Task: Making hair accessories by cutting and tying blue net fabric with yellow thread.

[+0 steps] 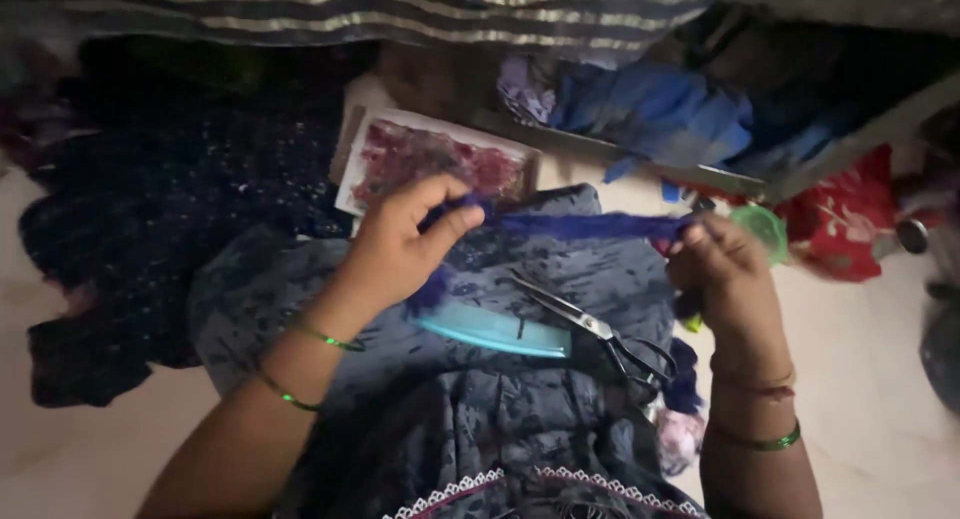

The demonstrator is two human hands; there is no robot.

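- I see the left hand (400,244) raised, pinching one end of a blue fabric strip (580,225).
- The right hand (722,269) grips the other end, above the scissors (590,327).

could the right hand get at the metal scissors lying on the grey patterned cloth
Probably yes, but not freely: the right hand is pinching one end of the purple fabric strip. The metal scissors lie uncovered on the grey patterned cloth just beside it, with nothing between.
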